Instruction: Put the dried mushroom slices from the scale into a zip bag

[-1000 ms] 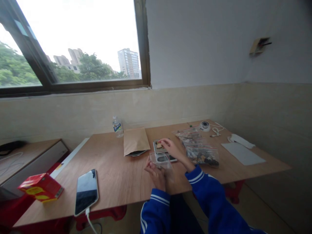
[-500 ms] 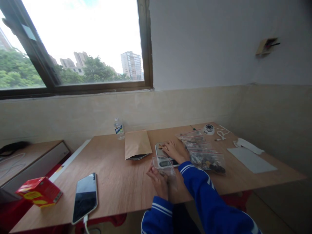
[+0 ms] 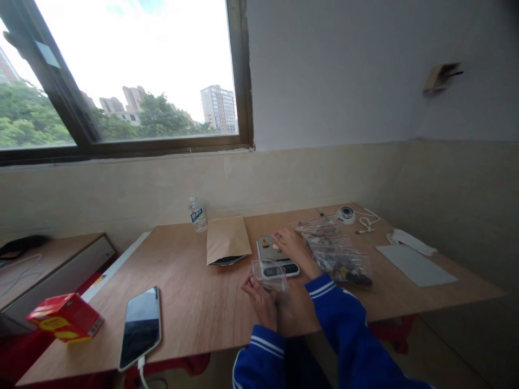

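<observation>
My left hand (image 3: 261, 300) is closed on a clear zip bag (image 3: 284, 292) with a red seal line. A few small brownish pieces show low in the bag, which overlaps the near-left corner of a digital scale (image 3: 265, 255). Small tan and dark pieces (image 3: 265, 243) lie on the scale's plate. Over the plate's right side is my right hand (image 3: 292, 246), its fingers bent together by a pale piece (image 3: 277, 247). What sits between those fingertips is too small to make out.
Several filled zip bags (image 3: 344, 266) lie right of the scale. A brown paper envelope (image 3: 228, 237) and a plastic bottle (image 3: 197, 215) stand left of it. A phone (image 3: 141, 327) on a cable, a red box (image 3: 67, 319), a white camera (image 3: 346, 215) and white paper (image 3: 416, 265) are farther out.
My right hand has moved right and slightly up across the scale, uncovering pieces on the plate and more of the scale's front panel. My left hand keeps the bag in nearly the same place.
</observation>
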### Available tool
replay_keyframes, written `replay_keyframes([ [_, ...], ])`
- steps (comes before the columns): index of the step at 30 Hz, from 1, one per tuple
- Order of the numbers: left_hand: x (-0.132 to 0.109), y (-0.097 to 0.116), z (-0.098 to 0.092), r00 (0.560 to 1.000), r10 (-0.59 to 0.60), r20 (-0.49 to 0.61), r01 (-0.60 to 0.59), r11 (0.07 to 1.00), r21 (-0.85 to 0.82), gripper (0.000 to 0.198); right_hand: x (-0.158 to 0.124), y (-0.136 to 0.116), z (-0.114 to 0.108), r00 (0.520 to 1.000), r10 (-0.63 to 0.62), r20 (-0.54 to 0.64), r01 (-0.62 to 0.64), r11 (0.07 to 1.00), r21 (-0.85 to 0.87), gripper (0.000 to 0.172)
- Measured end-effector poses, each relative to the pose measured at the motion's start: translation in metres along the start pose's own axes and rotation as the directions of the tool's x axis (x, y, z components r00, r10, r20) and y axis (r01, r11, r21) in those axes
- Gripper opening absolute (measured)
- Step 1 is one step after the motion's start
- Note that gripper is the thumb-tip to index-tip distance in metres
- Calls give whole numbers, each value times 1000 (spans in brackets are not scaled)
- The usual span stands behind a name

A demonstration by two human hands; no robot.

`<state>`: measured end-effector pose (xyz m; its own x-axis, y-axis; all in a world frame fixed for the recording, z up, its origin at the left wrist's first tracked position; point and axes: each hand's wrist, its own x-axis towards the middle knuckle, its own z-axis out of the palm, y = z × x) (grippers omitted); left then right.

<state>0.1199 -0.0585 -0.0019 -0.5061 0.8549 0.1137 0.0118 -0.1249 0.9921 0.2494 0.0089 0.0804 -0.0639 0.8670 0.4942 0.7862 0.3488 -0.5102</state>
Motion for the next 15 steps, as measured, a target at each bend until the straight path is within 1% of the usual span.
replay_keyframes([
  [2, 0, 1, 0, 1000, -1, 16, 1, 1000, -4, 36, -8, -18, -3, 995, -69, 69, 61, 993, 105, 21],
  [4, 0, 0, 0, 1000, -19, 21, 20, 1000, -11, 37, -18, -34, -1, 985, -124, 123, 98, 974, 204, 21],
  [7, 0, -3, 1, 1000, -1, 30, 2, 999, -43, 38, -34, -51, 4, 968, -159, 196, 99, 953, 285, 22],
  [9, 0, -5, 1, 999, 31, 30, -29, 997, -70, 38, -40, -58, 6, 952, -180, 247, 93, 941, 327, 24],
  [10, 0, -5, 1, 999, 36, 26, -33, 996, -78, 37, -41, -59, 5, 950, -184, 253, 89, 934, 347, 26],
  [12, 0, -4, 0, 1000, 21, 16, -20, 997, -73, 37, -40, -57, 3, 964, -171, 203, 83, 921, 380, 28],
  [14, 0, -3, 0, 1000, 0, 11, 1, 999, -50, 36, -35, -44, 4, 989, -119, 84, 79, 923, 376, 29],
  [15, 0, -3, 0, 1000, -11, 11, 11, 999, -36, 36, -32, -34, 6, 997, -81, 20, 69, 937, 344, 29],
])
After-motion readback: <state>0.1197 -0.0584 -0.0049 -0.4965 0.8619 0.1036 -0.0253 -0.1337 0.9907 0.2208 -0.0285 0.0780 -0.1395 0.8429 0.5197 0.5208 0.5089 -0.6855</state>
